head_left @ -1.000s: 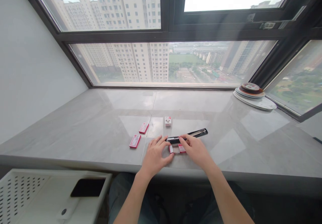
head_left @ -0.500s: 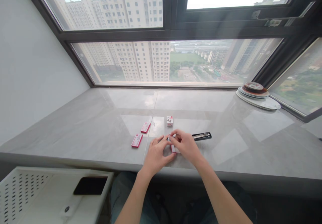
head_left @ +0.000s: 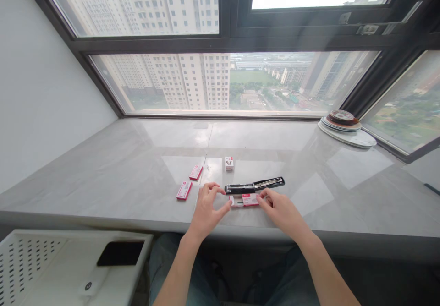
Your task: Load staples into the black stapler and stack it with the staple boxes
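A black stapler [head_left: 240, 188] lies folded wide open on the grey ledge, its metal track showing. Just in front of it is a pink-and-white staple box [head_left: 250, 199], with its inner tray partly slid out to the left. My right hand [head_left: 283, 210] pinches the right end of this box between thumb and fingers. With thumb and fingers apart, my left hand [head_left: 206, 209] is at the left ends of box and stapler; the thumb tip is at the tray and the index fingertip by the stapler. Whether these tips press on anything I cannot tell.
Two flat pink-and-white boxes [head_left: 184, 190] lie to the left, and a small white box [head_left: 228, 163] stands behind the stapler. Stacked plates [head_left: 345, 129] sit at the far right by the window. A white perforated cart [head_left: 51, 274] with a black phone [head_left: 120, 253] is at lower left.
My hands have drawn apart from over the stapler's left end, the right one moving right to the staple box. The stapler and the box are now uncovered. The view has shifted slightly.
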### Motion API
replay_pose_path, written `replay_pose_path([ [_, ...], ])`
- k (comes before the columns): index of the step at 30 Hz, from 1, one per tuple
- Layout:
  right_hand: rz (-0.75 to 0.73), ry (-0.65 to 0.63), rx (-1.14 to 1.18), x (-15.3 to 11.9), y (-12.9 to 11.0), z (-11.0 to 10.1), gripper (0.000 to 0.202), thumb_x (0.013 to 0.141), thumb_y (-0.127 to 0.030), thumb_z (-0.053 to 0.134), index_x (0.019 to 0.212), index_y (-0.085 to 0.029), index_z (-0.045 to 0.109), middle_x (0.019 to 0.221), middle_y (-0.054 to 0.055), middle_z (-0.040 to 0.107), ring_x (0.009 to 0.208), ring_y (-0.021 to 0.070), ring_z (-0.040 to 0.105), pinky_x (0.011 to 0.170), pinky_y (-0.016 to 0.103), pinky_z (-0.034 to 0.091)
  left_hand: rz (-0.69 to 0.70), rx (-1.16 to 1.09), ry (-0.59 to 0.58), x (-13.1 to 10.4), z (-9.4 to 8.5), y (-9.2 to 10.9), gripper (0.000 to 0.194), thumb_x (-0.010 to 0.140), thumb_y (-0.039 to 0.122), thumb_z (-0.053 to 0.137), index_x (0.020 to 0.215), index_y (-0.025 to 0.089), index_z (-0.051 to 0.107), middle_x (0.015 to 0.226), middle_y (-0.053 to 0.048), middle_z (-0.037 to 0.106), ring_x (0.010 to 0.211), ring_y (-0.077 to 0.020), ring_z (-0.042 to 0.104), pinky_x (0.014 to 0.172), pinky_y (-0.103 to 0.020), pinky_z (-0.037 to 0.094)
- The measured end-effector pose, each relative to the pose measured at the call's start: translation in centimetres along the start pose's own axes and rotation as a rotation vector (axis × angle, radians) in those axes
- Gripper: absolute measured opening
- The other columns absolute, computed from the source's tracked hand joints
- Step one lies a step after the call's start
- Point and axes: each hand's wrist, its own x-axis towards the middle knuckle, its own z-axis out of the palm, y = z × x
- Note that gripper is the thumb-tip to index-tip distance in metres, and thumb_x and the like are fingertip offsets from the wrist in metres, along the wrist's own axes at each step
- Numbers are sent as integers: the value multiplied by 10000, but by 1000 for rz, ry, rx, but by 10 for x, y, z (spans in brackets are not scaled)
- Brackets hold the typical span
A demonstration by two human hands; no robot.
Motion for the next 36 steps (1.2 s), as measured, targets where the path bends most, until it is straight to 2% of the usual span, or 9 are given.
replay_pose_path([
  [4, 46, 15, -3, -6, 10, 6, 343, 1010, -467, 421, 822, -239, 596, 672, 7, 642, 618, 182, 563, 583, 284, 307, -53, 111, 21, -4, 13, 13, 259, 1022, 370, 486, 843, 253, 632, 891, -17, 671, 913, -221, 592, 874, -388, 424],
  [8, -41, -13, 51, -1, -1, 18, 326, 1017, -458, 419, 847, -248, 602, 727, -1, 668, 660, 175, 575, 611, 275, 337, -20, 173, 25, 0, 31, 28, 253, 1036, 319, 466, 843, 240, 610, 868, -24, 670, 895, -221, 593, 824, -367, 397],
  [11, 57, -41, 127, 1, 13, 12, 363, 970, -551, 499, 842, -233, 618, 667, 0, 631, 613, 164, 546, 570, 266, 347, -30, 169, 50, 1, 36, 33, 249, 1052, 307, 427, 914, 250, 626, 893, -29, 674, 892, -217, 608, 799, -350, 401],
  [14, 267, -36, 302, 2, 44, -10, 483, 864, -647, 628, 1089, -219, 635, 608, -35, 568, 478, 129, 470, 467, 250, 314, -4, 147, 63, 1, 36, 33, 228, 1054, 323, 434, 1136, 287, 644, 986, -30, 695, 924, -216, 626, 817, -350, 414],
  [17, 255, -16, 561, 13, 61, -33, 710, 786, -656, 722, 1332, -234, 553, 761, -12, 632, 480, 106, 482, 436, 236, 321, 22, 157, 53, 1, 37, 32, 261, 1043, 337, 469, 1247, 308, 630, 1021, -28, 705, 954, -221, 633, 831, -354, 418],
  [21, 11, -16, 674, 48, 39, -40, 625, 738, -647, 770, 1160, -197, 669, 847, 33, 658, 608, 118, 510, 496, 236, 359, -8, 150, 37, 4, 37, 33, 246, 1040, 356, 474, 1195, 301, 657, 941, -12, 710, 885, -206, 639, 787, -342, 415],
  [28, -248, -86, 331, 88, -24, -6, 411, 774, -545, 765, 1001, -205, 733, 635, -55, 498, 623, 119, 433, 606, 254, 367, -28, 132, 26, 7, 31, 38, 237, 998, 416, 527, 1135, 288, 673, 936, -30, 716, 889, -239, 651, 769, -383, 419],
  [32, -306, -165, 205, 90, -29, 4, 354, 798, -477, 743, 1020, -201, 737, 644, -62, 514, 601, 110, 444, 593, 240, 337, 40, 209, 14, 8, 30, 49, 218, 942, 470, 608, 980, 270, 685, 921, -56, 698, 912, -270, 638, 799, -426, 413],
  [36, -294, -140, 134, 90, -20, -3, 324, 830, -449, 702, 1033, -199, 738, 640, -59, 523, 603, 118, 469, 599, 244, 338, 174, 199, -91, 7, 35, 55, 199, 900, 384, 693, 1088, 318, 692, 978, -45, 683, 976, -269, 626, 831, -423, 414],
])
